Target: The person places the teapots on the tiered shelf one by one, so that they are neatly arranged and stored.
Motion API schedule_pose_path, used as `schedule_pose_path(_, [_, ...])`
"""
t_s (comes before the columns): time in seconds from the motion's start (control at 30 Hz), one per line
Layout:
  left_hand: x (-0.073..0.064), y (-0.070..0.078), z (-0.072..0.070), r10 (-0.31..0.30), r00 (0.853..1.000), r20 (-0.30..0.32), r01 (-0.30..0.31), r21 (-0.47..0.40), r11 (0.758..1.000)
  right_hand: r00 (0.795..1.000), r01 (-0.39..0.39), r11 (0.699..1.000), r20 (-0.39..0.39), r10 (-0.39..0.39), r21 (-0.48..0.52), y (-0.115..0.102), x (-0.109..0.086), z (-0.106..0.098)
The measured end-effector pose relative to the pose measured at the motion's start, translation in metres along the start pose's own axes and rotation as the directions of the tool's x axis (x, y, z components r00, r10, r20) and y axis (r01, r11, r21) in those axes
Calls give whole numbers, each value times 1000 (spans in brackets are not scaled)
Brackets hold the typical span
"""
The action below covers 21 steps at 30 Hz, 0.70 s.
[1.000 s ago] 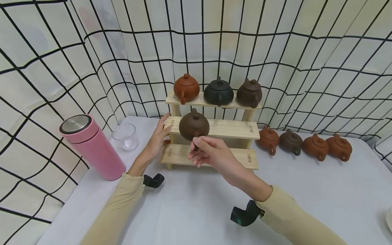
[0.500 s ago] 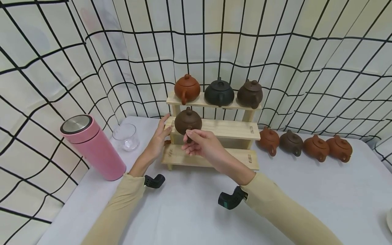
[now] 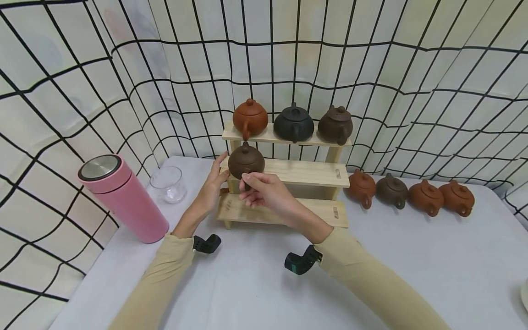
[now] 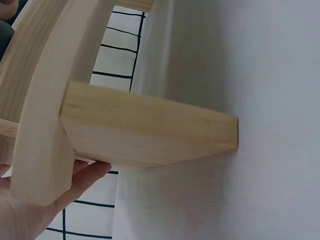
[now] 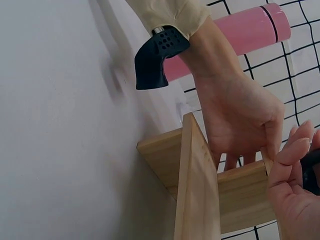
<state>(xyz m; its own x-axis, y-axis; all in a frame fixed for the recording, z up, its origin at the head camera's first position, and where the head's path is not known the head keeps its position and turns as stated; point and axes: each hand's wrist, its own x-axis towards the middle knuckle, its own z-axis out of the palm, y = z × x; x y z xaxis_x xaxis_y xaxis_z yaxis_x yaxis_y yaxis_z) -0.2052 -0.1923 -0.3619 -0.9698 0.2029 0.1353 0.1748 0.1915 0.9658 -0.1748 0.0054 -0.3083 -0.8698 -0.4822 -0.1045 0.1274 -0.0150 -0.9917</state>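
My right hand [image 3: 264, 190] pinches the handle of a dark brown teapot [image 3: 246, 161], upright at the left end of the middle tier of a wooden stepped display stand [image 3: 305, 172]. Whether the teapot's base touches the tier cannot be told. My left hand [image 3: 210, 188] holds the stand's left end, its thumb at the middle tier and its fingers behind the side piece, as the right wrist view shows. An orange-red teapot [image 3: 250, 120], a black teapot [image 3: 294, 124] and a dark brown lidded teapot [image 3: 335, 126] stand on the top tier.
Several teapots [image 3: 426, 198] line the table [image 3: 412, 256] right of the stand. A pink thermos flask [image 3: 128, 201] and a clear glass cup [image 3: 170, 185] stand at the left. Black grid panels [image 3: 288, 44] enclose the back and sides.
My right hand has carried the dark brown teapot leftward and slightly up in view, toward the left end of the middle tier. The left hand stays in place on the stand.
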Motion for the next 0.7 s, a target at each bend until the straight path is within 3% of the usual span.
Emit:
schedule_pose_path(0.4, [-1, 1, 0, 1, 1000, 11, -1, -8, 1000, 999, 41, 999, 16, -41, -10, 3, 1, 7])
schedule_pose_path(0.7, [0, 0, 1, -2, 1000, 13, 2, -21, 1000, 998, 33, 996, 57, -28, -86, 0, -15, -13])
